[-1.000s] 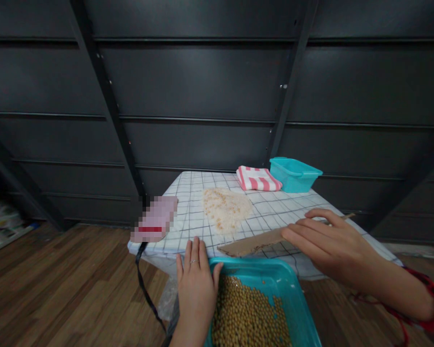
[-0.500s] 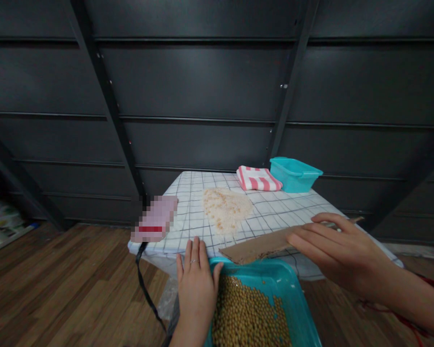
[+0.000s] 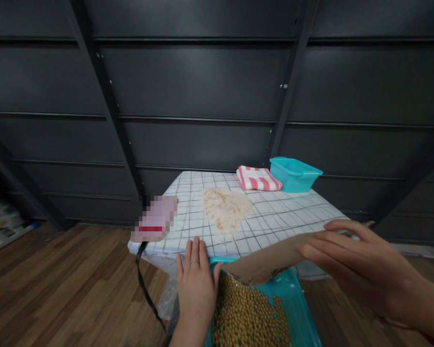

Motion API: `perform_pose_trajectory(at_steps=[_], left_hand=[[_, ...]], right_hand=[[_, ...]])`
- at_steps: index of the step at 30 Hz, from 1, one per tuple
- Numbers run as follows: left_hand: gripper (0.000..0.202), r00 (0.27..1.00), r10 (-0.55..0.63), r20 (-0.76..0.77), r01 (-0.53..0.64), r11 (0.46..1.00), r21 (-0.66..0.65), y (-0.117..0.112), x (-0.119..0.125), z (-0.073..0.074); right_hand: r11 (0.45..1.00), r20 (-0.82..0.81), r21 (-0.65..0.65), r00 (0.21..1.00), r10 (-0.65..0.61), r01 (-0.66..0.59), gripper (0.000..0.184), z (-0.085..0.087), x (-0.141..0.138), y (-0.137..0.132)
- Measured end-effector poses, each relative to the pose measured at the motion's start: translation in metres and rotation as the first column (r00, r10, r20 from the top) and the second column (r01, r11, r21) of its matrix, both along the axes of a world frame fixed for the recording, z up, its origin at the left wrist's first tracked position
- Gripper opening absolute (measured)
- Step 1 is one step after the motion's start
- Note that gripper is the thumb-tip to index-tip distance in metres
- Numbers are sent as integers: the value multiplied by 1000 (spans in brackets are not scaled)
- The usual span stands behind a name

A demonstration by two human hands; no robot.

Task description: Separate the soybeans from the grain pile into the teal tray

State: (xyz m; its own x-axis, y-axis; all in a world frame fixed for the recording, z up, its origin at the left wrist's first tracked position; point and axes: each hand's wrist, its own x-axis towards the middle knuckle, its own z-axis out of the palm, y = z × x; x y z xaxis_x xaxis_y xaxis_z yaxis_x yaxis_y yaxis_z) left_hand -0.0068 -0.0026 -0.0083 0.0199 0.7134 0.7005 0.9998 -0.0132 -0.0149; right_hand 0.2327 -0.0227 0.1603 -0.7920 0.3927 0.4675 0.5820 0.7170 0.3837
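Note:
A teal tray full of yellow-brown beans sits at the table's near edge, close to me. My left hand lies on the tray's left rim, fingers together and stretched forward, a ring on one finger. My right hand grips a long strip of brown cardboard between thumb and fingers. The strip's left end hangs over the far end of the tray, right above the beans.
The table wears a white checked cloth. On it lie a heap of pale grains, a folded pink-and-white striped towel, a teal tub at the back right, and a pink blurred object at the left edge. A black strap hangs down. Wooden floor lies around.
My right hand has drawn the cardboard strip off the cloth toward me, and its left end now sits over the beans in the tray. My left hand has stayed put.

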Motion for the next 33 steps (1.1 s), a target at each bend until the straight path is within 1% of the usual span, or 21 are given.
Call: perform_pose_trajectory(at_steps=[2,6,10,13,17,22,24,27,30,33], left_hand=[[49,1000,-7,1,7,1000,8,0,-1,1],[51,1000,-23,2,23,1000,4,0,-2,4],[50,1000,-7,-22,7,1000,1,-1,-2,6],[51,999,5,-51,-5,1000,11,-1,-1,7],[50,999,4,-39,-4,1000,-3,-1,-1,7],[52,999,2,-45,0,1000,26,0,-2,5],[52,999,0,-34,1,1000,25,0,-2,4],[52,1000,1,-32,0,1000,21,0,-2,3],[52,999,4,-51,-2,1000,30,0,-2,4],[52,998,1,-63,2,999,40,0,-2,6]], right_hand=[[999,3,49,1000,-11,11,27,0,2,1],[977,57,212,997,-48,35,28,-2,1,9],[971,88,237,994,-61,38,28,-9,-3,15],[958,84,284,995,-56,30,26,-13,-3,19],[935,95,355,995,-19,-16,24,-9,3,28],[893,72,450,996,-45,8,32,-5,10,45],[892,69,452,996,-50,13,32,-6,11,50],[915,92,404,994,-59,17,31,-10,10,54],[931,104,363,992,-67,25,31,-11,9,52],[933,88,361,995,-36,2,31,-10,10,49]])
